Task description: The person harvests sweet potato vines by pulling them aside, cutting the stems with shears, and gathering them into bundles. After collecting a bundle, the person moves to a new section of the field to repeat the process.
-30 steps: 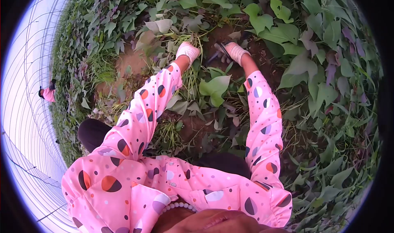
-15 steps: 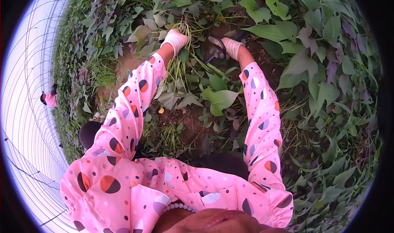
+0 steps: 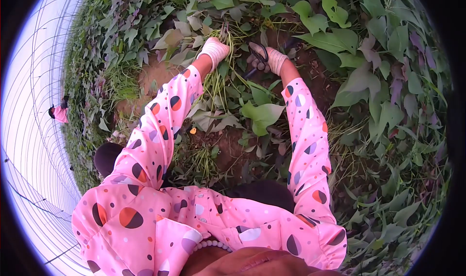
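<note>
My left hand (image 3: 214, 51), in a pale striped glove, is closed around a bunch of long green vine stems (image 3: 217, 89). The stems trail down from it toward broad leaves. To the right, my right hand (image 3: 270, 60) wears a similar glove with greyish fingers. Its fingers are wrapped around scissors (image 3: 262, 53) with a dark loop handle; the blades are mostly hidden or hard to make out. A gap of soil and stems lies between the two hands. Below them is a large green leaf (image 3: 262, 116).
Dense leafy vines (image 3: 378, 91) surround me, with bare brown soil (image 3: 151, 77) showing at left. A small orange-yellow leaf (image 3: 193, 130) lies on the ground. Another person in pink (image 3: 60, 113) is far off at left, beside the greenhouse's ribbed white wall (image 3: 34, 81).
My left hand has shifted slightly right and down with the stems. The right hand stays nearly in place, still holding the scissors.
</note>
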Demonstrator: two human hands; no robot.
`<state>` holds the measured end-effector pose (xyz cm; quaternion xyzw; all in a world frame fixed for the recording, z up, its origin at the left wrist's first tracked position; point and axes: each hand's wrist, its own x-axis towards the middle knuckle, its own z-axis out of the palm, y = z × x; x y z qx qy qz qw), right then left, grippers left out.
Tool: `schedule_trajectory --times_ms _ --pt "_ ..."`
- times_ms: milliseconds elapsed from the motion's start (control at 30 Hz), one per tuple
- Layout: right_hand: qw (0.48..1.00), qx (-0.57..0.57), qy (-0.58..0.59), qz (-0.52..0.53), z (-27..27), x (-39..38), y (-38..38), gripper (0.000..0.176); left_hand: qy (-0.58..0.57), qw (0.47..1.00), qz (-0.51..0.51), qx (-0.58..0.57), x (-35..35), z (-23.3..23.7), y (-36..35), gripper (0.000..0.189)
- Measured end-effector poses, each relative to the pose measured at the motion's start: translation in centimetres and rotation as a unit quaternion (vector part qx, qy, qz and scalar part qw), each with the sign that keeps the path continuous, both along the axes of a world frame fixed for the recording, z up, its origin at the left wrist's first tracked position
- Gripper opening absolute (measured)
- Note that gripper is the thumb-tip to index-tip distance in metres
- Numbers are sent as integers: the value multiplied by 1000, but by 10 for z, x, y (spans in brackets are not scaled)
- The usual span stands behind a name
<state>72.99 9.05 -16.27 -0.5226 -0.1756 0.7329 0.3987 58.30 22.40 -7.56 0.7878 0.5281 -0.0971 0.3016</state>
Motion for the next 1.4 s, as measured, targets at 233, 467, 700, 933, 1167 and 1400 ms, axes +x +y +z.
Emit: schedule_trajectory --times_ms 233,467,700,933,1167,1400 --pt "976 83 -190 -69 8 -22 -8 56 -6 999 41 -30 -8 -7 1 26" --pt "967 71 -247 7 -27 -26 -38 55 -157 964 179 -120 -73 23 -26 36" --pt "974 22 -223 44 -27 -20 -6 57 -127 988 84 -1 -62 -73 -11 27" --pt "919 75 -375 91 -47 -14 8 66 61 990 103 68 -7 -76 -52 37" --pt "932 -5 -349 102 -29 -11 15 64 83 984 -55 150 -24 -120 -1 29" --pt "704 284 -643 95 -119 -21 19 57 290 838 -409 218 -24 -58 -13 20"
